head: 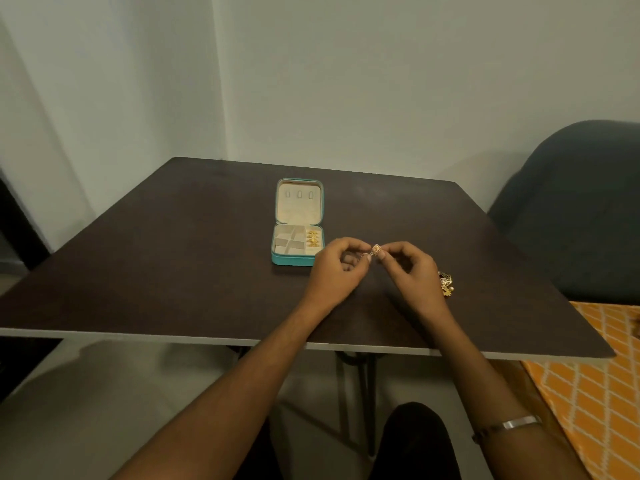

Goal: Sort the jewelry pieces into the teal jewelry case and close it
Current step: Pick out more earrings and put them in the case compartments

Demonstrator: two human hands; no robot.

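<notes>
The teal jewelry case [291,260] lies open on the dark table [173,265], its cream lid flat behind it. Several gold pieces [312,238] sit in its right-hand slot; the other compartments look bare. Just right of the case, my left hand [337,268] and my right hand [410,268] meet above the table, fingertips pinching a small gold jewelry piece [376,250] between them. A small heap of gold jewelry [446,284] rests on the table beside my right wrist, partly hidden by it.
A dark blue-grey chair [575,209] stands at the table's right side. An orange patterned cloth [595,393] lies below the table's right corner. White walls close in behind and to the left. A metal bangle [516,424] is on my right forearm.
</notes>
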